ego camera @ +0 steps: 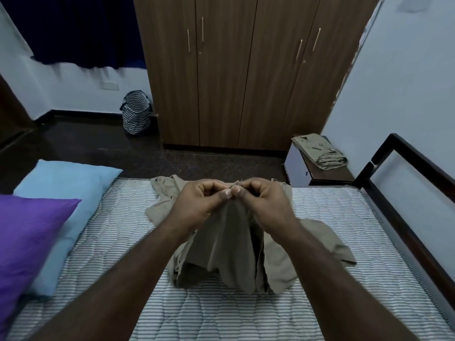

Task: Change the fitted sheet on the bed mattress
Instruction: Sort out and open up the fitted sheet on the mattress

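Observation:
A beige fitted sheet (229, 254) lies bunched in the middle of the bare striped mattress (344, 230). My left hand (197, 205) and my right hand (266, 205) meet above it, thumbs touching, and both pinch the same raised edge of the sheet. The cloth hangs down in folds from my fingers to the mattress. Part of the sheet spreads flat behind my hands toward the mattress's far edge.
A purple pillow (27, 242) and a light blue pillow (61, 193) lie on the left. A second folded beige cloth (320, 151) rests on a low stand by the dark bed frame (406, 168). A wooden wardrobe (234, 70) and a zigzag basket (136, 112) stand beyond.

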`<state>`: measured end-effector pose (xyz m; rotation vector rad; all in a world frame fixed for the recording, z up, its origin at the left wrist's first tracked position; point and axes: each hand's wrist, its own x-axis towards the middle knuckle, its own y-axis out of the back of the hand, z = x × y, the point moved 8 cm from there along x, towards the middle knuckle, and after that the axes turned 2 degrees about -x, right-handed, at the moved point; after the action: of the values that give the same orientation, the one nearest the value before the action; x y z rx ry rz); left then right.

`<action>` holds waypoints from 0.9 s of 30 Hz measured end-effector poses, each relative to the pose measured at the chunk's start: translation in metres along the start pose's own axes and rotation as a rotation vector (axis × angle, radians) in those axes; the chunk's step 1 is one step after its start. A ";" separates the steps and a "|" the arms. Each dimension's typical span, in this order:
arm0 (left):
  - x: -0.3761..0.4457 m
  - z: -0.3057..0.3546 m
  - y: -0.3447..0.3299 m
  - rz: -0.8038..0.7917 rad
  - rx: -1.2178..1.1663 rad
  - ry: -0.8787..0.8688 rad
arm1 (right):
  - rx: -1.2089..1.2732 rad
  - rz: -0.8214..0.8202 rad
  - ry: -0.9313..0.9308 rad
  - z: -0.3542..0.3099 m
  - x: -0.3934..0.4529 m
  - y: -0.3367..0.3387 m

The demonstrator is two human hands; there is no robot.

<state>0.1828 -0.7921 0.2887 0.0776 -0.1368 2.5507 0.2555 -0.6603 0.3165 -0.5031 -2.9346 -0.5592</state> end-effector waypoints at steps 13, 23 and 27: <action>-0.019 -0.063 -0.015 -0.137 0.091 0.039 | -0.018 0.001 -0.048 -0.008 0.010 0.024; -0.008 -0.041 -0.026 -0.290 0.066 0.096 | -0.026 -0.044 -0.085 -0.005 0.008 0.033; -0.012 -0.050 -0.027 -0.385 0.324 0.075 | -0.037 -0.042 -0.076 -0.005 0.007 0.038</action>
<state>0.2065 -0.7709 0.2403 0.1196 0.2951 2.1651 0.2618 -0.6267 0.3353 -0.4772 -3.0180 -0.6143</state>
